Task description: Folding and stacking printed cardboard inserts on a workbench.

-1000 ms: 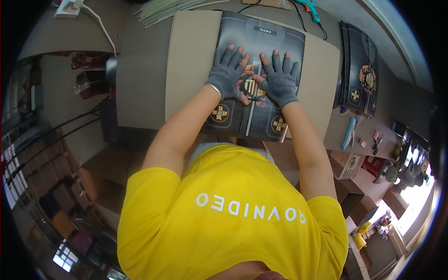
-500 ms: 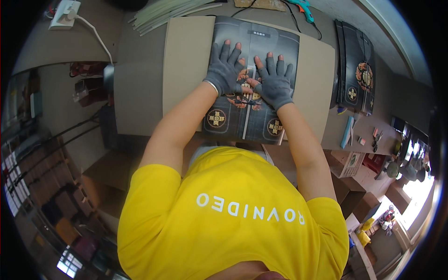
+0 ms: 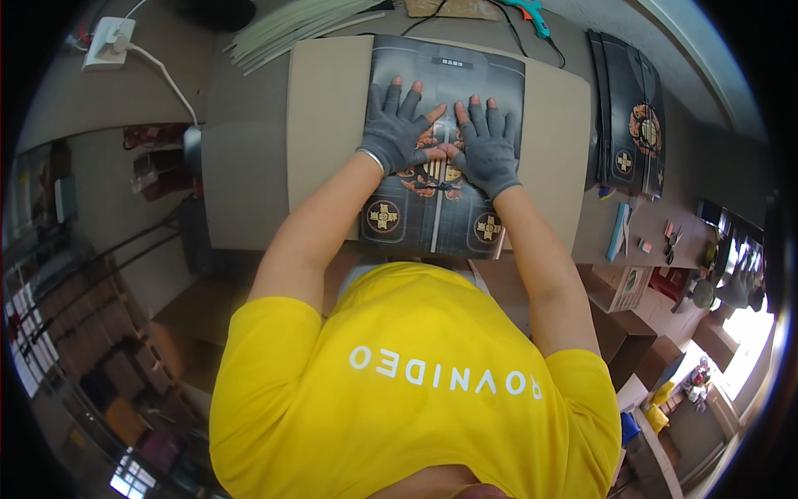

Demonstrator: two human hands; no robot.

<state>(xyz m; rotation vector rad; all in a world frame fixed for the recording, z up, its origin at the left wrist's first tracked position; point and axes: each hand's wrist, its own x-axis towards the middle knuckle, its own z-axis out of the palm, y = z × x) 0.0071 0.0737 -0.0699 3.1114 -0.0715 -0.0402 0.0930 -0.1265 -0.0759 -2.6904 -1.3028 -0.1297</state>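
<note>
A dark grey printed paper piece (image 3: 445, 224), like a bag or a folded box, lies flat with gold emblems and orange ornaments on it. Both hands wear grey gloves with bare fingertips and press down on its middle. My left hand (image 3: 392, 131) is spread on its left half. On the right half rests my right hand (image 3: 489, 150), fingers stretched toward the far edge. The two thumbs come close together over the central ornament and partly hide it. Underneath is a beige board (image 3: 553, 158), wider than the printed piece.
More dark printed pieces (image 3: 628, 125) are stacked at the right. Along the back lie pale glue sticks (image 3: 291, 32) and a teal glue gun (image 3: 532, 15) with its black cord. Scissors (image 3: 672, 243) and a blue strip-shaped tool (image 3: 617, 231) lie farther right. A white power socket (image 3: 108, 43) is at the far left.
The thumbs have drawn slightly closer together, and both hands still lie on the printed piece. The whole view has shifted a little.
</note>
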